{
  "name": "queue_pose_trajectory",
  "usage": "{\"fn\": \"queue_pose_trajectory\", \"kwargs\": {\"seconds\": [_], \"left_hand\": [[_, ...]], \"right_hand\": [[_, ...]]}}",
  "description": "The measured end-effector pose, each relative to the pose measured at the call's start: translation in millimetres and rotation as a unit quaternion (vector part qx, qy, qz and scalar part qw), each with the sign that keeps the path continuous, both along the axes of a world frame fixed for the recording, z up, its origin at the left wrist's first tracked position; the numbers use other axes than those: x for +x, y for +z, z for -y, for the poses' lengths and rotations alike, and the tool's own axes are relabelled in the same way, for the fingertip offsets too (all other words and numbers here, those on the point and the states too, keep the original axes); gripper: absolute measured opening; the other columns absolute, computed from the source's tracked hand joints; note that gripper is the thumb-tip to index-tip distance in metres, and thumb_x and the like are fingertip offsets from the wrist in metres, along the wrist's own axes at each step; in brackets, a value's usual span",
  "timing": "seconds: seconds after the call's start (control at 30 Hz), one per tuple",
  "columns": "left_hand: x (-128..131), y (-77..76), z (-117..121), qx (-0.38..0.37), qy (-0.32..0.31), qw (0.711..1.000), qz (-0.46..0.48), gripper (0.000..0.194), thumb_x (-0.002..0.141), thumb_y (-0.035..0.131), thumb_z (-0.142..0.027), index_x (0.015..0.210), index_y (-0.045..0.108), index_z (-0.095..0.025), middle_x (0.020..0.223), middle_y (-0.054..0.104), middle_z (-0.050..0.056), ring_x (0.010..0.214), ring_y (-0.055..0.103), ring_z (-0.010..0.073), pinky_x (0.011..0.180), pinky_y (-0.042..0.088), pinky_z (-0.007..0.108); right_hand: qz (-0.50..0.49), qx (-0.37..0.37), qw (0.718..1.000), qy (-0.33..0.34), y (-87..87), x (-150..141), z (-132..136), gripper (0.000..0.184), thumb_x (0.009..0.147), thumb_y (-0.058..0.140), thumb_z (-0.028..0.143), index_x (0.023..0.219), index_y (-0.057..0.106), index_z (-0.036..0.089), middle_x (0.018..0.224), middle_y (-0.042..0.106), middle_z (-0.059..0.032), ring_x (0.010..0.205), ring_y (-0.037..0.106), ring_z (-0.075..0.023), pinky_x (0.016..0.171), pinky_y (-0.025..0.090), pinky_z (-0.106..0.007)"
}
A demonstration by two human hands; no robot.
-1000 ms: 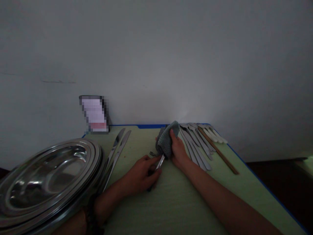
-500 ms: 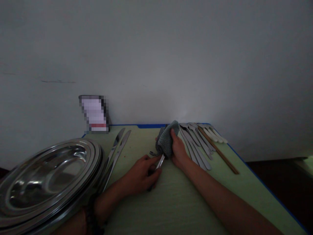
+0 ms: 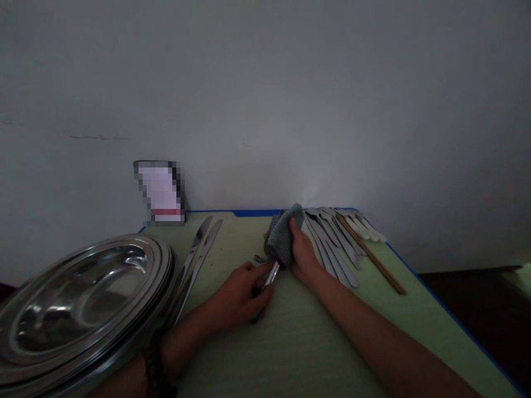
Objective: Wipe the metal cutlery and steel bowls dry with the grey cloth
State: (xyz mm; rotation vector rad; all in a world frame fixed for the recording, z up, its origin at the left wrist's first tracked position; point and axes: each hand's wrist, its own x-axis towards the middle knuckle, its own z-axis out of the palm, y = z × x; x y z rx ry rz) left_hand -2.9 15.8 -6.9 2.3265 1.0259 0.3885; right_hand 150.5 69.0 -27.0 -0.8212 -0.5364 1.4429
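Note:
My left hand [image 3: 240, 296] is closed round the handle of a steel utensil [image 3: 271, 273] that lies slanting on the green table [image 3: 298, 342]. The utensil's far end is hidden inside a grey cloth [image 3: 282, 240]. My right hand [image 3: 305, 254] grips that cloth, wrapped round the utensil's upper part. Both hands sit near the table's middle, close together.
A stack of steel plates [image 3: 78, 301] fills the near left. Two table knives [image 3: 199, 251] lie beside it. Several steel utensils [image 3: 332, 243], white-handled ones and a wooden chopstick [image 3: 371, 257] lie at the back right. A blurred card [image 3: 160, 193] leans on the wall.

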Motion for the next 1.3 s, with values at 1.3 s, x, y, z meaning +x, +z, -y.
{"fn": "queue_pose_trajectory", "kwargs": {"seconds": [1.3], "left_hand": [[1.2,-3.7,-1.9,0.013,0.016,1.0,-0.022,0.048,0.086,0.042,-0.029,0.131,0.046,-0.014,0.072,0.065,0.002,0.08,0.055,0.0205,0.075,0.045,0.032]], "right_hand": [[0.02,0.001,1.0,-0.008,-2.7,0.5,-0.4,0.036,0.078,0.056,0.05,0.088,0.063,0.016,0.079,0.071,-0.007,0.086,0.066,-0.0204,0.073,0.053,-0.032]]}}
